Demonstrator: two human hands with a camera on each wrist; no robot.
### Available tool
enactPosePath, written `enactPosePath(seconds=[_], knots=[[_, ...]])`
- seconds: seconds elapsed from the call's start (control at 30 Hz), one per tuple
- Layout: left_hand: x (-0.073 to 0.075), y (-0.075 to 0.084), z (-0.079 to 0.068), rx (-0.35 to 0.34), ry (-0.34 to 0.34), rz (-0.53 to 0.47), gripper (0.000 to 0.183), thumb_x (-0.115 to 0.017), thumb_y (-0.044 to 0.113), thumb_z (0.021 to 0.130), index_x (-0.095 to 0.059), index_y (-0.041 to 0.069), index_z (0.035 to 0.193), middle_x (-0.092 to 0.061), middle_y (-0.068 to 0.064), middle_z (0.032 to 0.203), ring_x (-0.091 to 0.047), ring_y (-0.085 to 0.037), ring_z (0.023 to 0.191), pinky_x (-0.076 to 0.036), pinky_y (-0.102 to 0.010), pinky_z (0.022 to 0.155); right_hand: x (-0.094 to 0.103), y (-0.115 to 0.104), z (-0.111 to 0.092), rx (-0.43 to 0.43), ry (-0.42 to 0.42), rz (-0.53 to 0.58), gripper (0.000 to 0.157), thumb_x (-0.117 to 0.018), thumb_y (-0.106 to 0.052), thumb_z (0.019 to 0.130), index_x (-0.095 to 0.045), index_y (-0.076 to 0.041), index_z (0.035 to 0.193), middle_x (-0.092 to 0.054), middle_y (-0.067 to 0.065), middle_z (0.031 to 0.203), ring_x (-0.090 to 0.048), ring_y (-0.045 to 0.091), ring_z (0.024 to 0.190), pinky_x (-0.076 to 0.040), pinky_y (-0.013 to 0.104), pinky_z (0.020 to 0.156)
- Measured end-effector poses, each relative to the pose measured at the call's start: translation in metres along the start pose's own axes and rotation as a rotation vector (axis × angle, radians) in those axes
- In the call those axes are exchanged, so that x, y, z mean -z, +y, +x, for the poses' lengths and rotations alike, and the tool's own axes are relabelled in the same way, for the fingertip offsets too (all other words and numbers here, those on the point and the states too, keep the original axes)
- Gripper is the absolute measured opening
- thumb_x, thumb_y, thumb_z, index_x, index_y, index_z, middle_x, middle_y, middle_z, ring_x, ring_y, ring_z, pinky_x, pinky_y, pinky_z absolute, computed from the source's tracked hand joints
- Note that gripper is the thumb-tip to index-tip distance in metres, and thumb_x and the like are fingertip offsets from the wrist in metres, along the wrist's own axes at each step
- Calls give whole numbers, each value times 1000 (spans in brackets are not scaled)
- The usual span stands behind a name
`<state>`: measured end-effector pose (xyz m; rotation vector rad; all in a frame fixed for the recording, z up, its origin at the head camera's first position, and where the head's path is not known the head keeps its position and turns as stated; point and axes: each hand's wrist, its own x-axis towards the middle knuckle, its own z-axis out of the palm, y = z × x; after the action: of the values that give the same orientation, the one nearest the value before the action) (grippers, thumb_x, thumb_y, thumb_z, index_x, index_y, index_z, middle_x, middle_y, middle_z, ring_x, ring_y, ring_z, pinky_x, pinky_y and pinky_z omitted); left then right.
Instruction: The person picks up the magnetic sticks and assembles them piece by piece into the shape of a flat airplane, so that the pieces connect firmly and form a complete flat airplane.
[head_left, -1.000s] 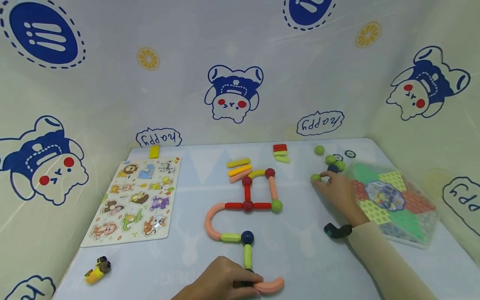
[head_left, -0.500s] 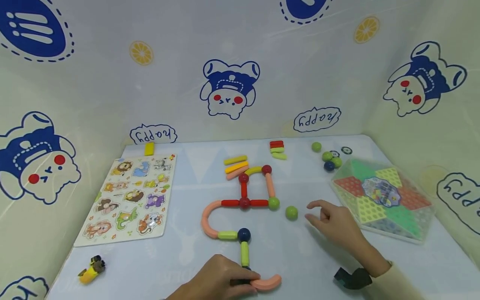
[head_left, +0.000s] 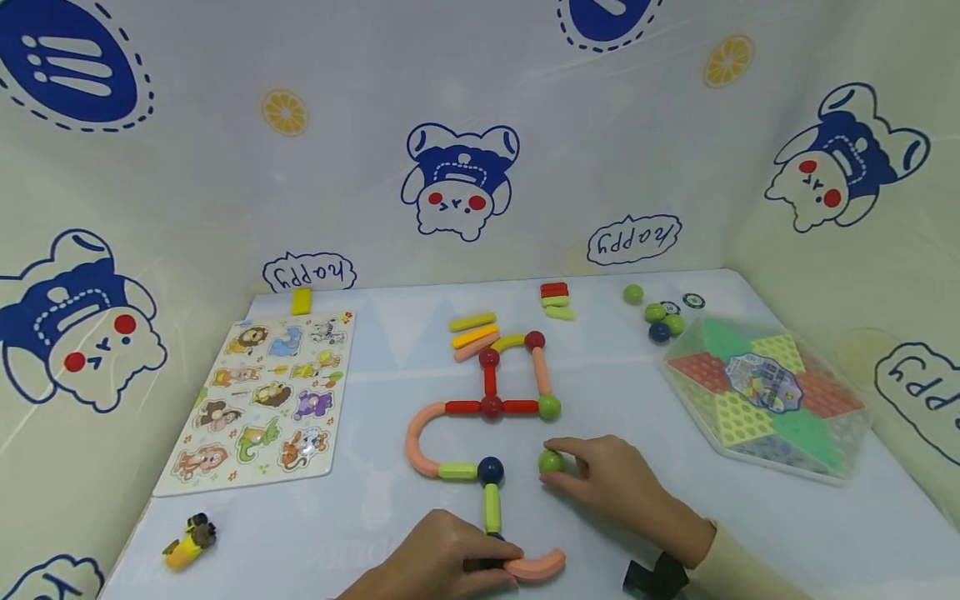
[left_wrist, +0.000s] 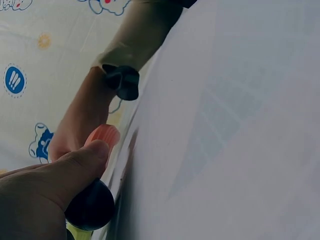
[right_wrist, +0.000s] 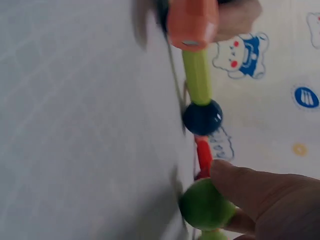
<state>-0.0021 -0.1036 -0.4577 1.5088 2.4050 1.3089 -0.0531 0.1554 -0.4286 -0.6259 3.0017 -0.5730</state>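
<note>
My left hand (head_left: 442,554) pinches a curved salmon-pink rod (head_left: 536,567) at the near edge of a magnetic stick-and-ball figure. Its thumb lies over the rod, right beside a dark ball (left_wrist: 90,205) in the left wrist view. From there a lime rod (head_left: 492,508) leads up to a navy ball (head_left: 491,470). Thumb and forefinger of my right hand (head_left: 618,492) pinch a green ball (head_left: 551,462) at the table, right of the navy ball. Beyond it, red rods (head_left: 519,407) join a red ball (head_left: 491,407) and another green ball (head_left: 550,407).
Left lies an animal puzzle board (head_left: 258,400), with a yellow toy vehicle (head_left: 189,543) in front. Loose yellow rods (head_left: 473,321) and short red and lime pieces (head_left: 555,289) lie behind the figure. Spare balls (head_left: 660,332) sit beside a clear box (head_left: 765,396) at the right.
My right hand has brought the green ball from beside the box leftward and nearer, letting it go midway and pinching it again. My left hand has stayed on the curved rod.
</note>
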Motion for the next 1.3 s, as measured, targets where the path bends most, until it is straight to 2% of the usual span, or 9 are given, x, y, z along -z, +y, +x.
enactPosePath(seconds=[0.07,0.13,0.37,0.43,0.53,0.8,0.97,1.13,1.3], knots=[[0,0,0,6,-1,3,22,-65,26,89,-71,19,108,-67,20,89,-52,19,72,-42,-5,61,3,7,-6,-34,-1,35,39,-70,-54,75,-69,-31,107,-37,-16,47,-33,0,43,-25,20,43],[1,-1,0,9,0,7,22,-65,26,89,-70,20,108,-66,20,88,-52,19,72,-42,-5,61,7,14,-13,-11,-17,83,38,-68,-56,76,-69,-30,104,-36,-16,47,-30,-1,43,-25,19,42],[-3,-2,-2,-8,-5,4,22,-64,25,90,-70,17,110,-67,20,88,-50,19,67,-40,-4,58,8,31,-49,220,-219,429,28,-68,-43,82,-68,-28,105,-34,-20,53,-27,-6,45,-27,16,40],[-4,-2,-3,-11,-6,7,23,-64,25,90,-70,17,110,-67,20,87,-49,19,66,-40,-3,57,6,30,-56,227,-282,530,25,-69,-38,83,-68,-28,106,-35,-20,54,-28,-6,45,-27,17,40],[-4,-3,-3,-10,-5,7,23,-64,25,90,-70,17,110,-67,20,87,-49,19,66,-40,-3,57,3,27,-60,218,-331,610,23,-68,-34,84,-68,-27,107,-37,-18,54,-31,-5,45,-29,17,39],[-1,-3,0,-19,-6,20,23,-64,25,89,-70,17,109,-67,20,87,-48,20,66,-39,-3,57,-1,24,-56,180,-348,627,25,-64,-34,88,-67,-24,110,-38,-17,54,-32,-4,45,-30,17,42],[-1,-1,1,-15,-1,36,22,-64,26,89,-71,17,108,-67,20,86,-47,19,65,-39,-3,57,-5,22,-54,207,-292,579,25,-64,-35,88,-66,-28,111,-35,-19,55,-30,-5,46,-29,16,42],[-1,0,2,-9,-5,49,21,-64,27,89,-70,19,108,-65,22,83,-44,19,61,-38,-3,55,-7,22,-54,265,-231,595,24,-66,-31,87,-66,-27,110,-33,-20,56,-27,-6,46,-29,16,41],[-1,1,2,-10,-12,37,23,-64,27,89,-70,19,110,-64,23,81,-43,19,61,-37,-3,53,-7,21,-54,238,-238,585,26,-66,-33,87,-66,-27,112,-34,-19,56,-27,-6,46,-28,16,42]])
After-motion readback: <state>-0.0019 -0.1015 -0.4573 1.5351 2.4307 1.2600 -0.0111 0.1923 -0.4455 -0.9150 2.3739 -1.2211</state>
